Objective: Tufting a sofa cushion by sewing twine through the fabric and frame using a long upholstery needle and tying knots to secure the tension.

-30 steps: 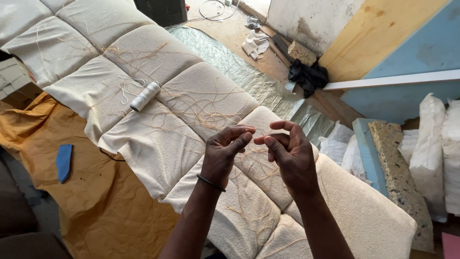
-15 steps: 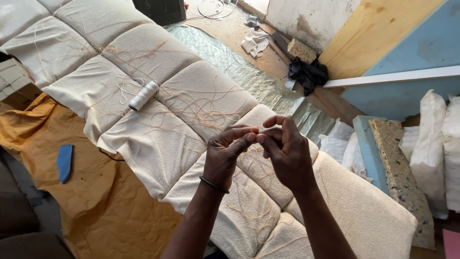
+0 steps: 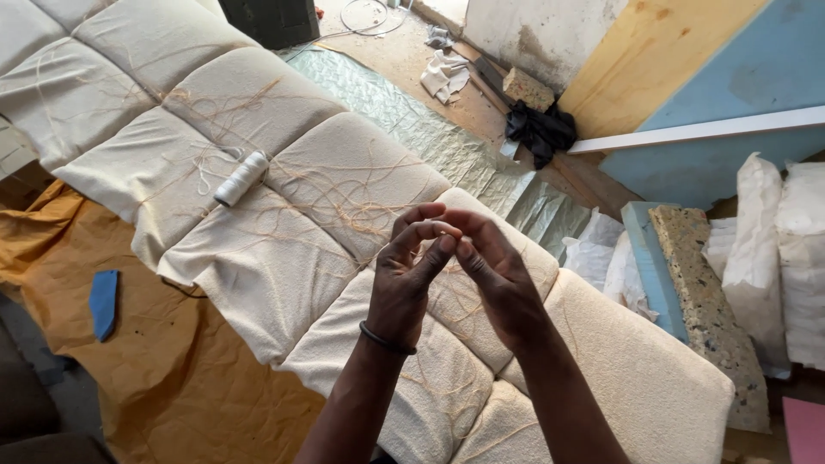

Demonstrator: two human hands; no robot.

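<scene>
I've brought my left hand (image 3: 404, 279) and right hand (image 3: 498, 283) closer over the cream cushion (image 3: 326, 223); their fingertips now press together, maybe pinching a thread too fine to see, with the white spool (image 3: 241, 178) well up-left of them

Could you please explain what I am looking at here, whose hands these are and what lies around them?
The picture comes from a camera worn on a person's head, looking down at their own two bare hands. The left hand, with a dark band at the wrist, and the right hand are raised with fingertips pinched together; whatever they pinch is too fine to make out. Below lies a cream tufted cushion strewn with loose tan threads. A white thread spool rests on it. To the left, orange cloth carries a small blue piece. Foam blocks stand on the right.
</scene>
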